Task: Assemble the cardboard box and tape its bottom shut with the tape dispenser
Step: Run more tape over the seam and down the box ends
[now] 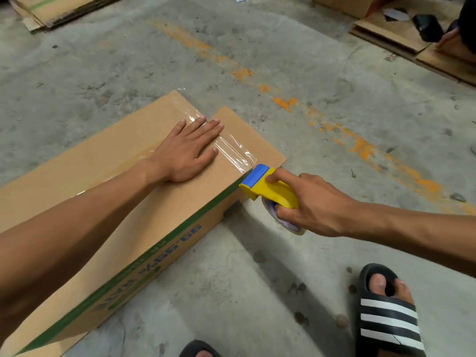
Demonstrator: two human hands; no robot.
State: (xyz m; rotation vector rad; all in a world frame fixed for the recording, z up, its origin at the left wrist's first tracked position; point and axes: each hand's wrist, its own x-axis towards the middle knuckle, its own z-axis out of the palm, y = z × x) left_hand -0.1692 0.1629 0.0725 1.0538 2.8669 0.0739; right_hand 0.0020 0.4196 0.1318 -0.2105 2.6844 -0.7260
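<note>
A brown cardboard box (pixel 108 191) with green and blue print stands on the concrete floor, flaps folded shut on top. My left hand (pixel 185 150) lies flat, fingers spread, on the flaps over the seam. Clear tape (pixel 235 150) runs across the seam from the far edge to the near right edge of the box. My right hand (pixel 311 204) grips a yellow and blue tape dispenser (pixel 268 188), whose blue head touches the box's upper edge where the tape ends. The tape roll shows under my fingers.
Flattened cardboard (pixel 51 9) is stacked at the far left. More cardboard sheets (pixel 401 34) with a black object (pixel 427 27) lie at the far right, beside part of another person. My sandalled foot (pixel 386 313) stands at the lower right. Orange paint marks cross the floor.
</note>
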